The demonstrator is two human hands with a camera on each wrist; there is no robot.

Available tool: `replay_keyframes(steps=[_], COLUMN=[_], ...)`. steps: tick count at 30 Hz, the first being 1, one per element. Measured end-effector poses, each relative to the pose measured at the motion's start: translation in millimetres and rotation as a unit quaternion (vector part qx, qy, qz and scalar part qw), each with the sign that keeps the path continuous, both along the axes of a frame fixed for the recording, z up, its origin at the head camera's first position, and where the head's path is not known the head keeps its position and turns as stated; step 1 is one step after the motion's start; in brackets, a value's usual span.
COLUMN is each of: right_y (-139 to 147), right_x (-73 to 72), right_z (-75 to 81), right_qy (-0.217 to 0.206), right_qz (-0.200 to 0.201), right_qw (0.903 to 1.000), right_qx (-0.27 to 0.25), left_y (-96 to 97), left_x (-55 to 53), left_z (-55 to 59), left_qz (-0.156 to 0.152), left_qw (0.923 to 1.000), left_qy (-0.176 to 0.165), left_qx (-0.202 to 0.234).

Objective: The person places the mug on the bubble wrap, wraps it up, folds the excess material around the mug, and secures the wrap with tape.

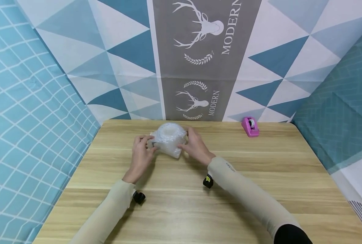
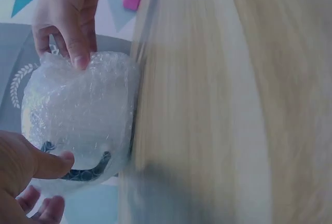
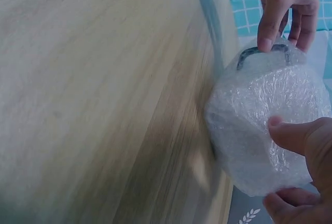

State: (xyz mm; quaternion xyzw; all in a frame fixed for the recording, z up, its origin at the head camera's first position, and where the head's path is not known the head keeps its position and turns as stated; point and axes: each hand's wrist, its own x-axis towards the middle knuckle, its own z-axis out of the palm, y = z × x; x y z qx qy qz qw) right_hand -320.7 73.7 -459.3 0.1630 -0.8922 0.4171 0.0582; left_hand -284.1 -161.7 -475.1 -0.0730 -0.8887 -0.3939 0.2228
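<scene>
Near the back edge of the table, a bundle in clear bubble wrap sits between the two hands. A round, ring-like top shows through the plastic in the head view. One side has a dark curved strip, like a handle, under the wrap; what the bundle contains is otherwise hidden. My left hand pinches the side with the dark strip, thumb over it. On the opposite side my right hand grips the wrap, its thumb on the near face and fingers partly hidden behind.
A pink tape dispenser stands at the back right of the wooden table. Behind the table hangs a patterned cloth with triangles and deer heads. Blue checked fabric borders the left side.
</scene>
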Motion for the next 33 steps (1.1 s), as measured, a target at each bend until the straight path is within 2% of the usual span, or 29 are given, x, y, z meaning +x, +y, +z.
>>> replay_keyframes(steps=[5,12,17,24,29,33], right_y=[-3.5,-8.7,-14.5,-23.3,-30.4,-35.7], right_x=[-2.7,-10.5,-17.9,-26.3,-33.5,-39.5], right_z=[1.8,2.9,4.0,0.2,-2.3,-1.9], right_qy=[0.012,0.011,0.019,0.014,0.027,0.038], right_qz=[0.01,0.014,0.013,0.004,-0.003,0.002], right_qw=[0.9999,0.9997,0.9994,0.9995,0.9992,0.9985], right_qx=[0.0,0.015,0.025,0.027,0.03,0.04], left_y=[-5.2,-13.0,-14.1,-13.7,-14.0,-15.0], left_x=[-1.3,-9.0,-15.9,-17.9,-18.0,-18.9], left_z=[1.4,3.9,7.5,10.1,7.2,2.4], left_qz=[-0.011,-0.029,-0.017,0.009,-0.006,-0.021], left_qw=[0.9993,0.9989,0.9992,0.9966,0.9953,0.9954], left_qy=[0.028,0.036,0.036,0.027,0.014,-0.012], left_qx=[-0.022,0.0,-0.007,-0.077,-0.096,-0.093])
